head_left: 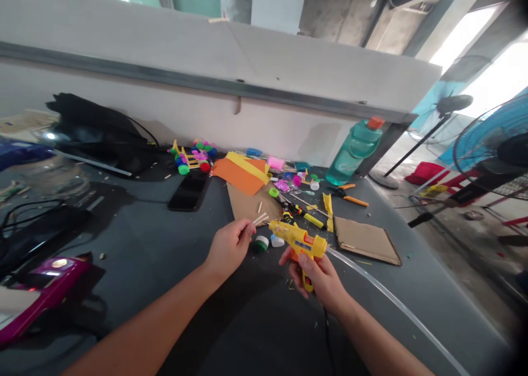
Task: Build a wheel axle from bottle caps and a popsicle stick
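Note:
My right hand is wrapped round the grip of a yellow hot glue gun. A long clear glue stick trails from the gun's back end toward the lower right. Pinched in my left hand are short pale wooden sticks, their ends close to the gun's nozzle; whether they touch I cannot tell. Just below the sticks sit a green-and-white bottle cap and a pale blue cap. Behind them lies a cardboard sheet partly under orange paper.
A black phone lies left of the cardboard. Small colourful toy pieces stand at the back. On the right are a teal bottle, orange-handled pliers and a cardboard piece. A magenta device occupies the left.

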Action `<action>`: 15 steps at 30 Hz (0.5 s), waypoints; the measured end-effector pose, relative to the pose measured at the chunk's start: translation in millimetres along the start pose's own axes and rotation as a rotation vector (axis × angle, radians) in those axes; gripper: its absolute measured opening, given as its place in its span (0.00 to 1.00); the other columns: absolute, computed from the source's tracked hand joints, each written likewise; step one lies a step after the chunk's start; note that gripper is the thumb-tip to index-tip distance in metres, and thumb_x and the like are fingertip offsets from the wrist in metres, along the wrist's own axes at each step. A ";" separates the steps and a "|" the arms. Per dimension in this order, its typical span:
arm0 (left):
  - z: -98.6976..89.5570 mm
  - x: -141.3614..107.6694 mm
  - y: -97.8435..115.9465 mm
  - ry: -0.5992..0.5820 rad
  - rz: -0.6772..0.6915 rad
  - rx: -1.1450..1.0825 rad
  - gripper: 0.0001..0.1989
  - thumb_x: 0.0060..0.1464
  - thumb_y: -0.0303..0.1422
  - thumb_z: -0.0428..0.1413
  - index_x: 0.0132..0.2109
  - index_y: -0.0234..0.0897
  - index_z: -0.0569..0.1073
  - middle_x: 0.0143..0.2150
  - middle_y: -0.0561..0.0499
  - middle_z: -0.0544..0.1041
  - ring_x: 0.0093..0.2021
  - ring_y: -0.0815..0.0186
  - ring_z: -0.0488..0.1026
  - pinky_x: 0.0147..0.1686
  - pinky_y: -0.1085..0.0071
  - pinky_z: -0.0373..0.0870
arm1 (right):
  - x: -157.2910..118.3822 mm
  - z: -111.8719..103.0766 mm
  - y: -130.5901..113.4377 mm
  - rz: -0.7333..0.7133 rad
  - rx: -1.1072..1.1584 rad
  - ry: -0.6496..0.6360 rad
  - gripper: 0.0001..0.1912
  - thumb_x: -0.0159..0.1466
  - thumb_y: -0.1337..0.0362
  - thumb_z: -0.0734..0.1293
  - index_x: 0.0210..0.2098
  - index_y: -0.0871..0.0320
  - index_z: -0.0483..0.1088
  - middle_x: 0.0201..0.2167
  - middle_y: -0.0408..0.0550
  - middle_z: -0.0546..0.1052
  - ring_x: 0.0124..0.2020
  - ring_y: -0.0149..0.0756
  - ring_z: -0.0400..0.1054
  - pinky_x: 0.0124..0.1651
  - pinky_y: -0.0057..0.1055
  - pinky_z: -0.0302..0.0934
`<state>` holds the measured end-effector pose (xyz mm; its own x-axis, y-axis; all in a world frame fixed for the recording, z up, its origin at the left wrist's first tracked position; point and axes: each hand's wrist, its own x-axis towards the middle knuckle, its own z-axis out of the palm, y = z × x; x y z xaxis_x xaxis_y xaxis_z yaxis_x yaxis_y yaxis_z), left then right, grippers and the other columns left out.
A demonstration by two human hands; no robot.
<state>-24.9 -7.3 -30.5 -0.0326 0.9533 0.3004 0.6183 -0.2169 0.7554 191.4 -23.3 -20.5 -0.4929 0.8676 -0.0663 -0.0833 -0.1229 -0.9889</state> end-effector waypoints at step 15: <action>-0.8 -1.6 3.3 -0.011 0.063 0.024 0.17 0.63 0.40 0.44 0.32 0.38 0.70 0.24 0.54 0.72 0.27 0.67 0.72 0.28 0.74 0.66 | 0.7 2.3 6.2 0.040 0.015 -0.018 0.22 0.63 0.45 0.61 0.33 0.60 0.67 0.16 0.37 0.62 0.13 0.23 0.52 0.14 0.21 0.50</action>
<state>-23.4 -9.6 -28.1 0.0156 0.9404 0.3397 0.6378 -0.2710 0.7209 188.6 -24.6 -26.4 -0.5117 0.8529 -0.1034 -0.0760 -0.1648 -0.9834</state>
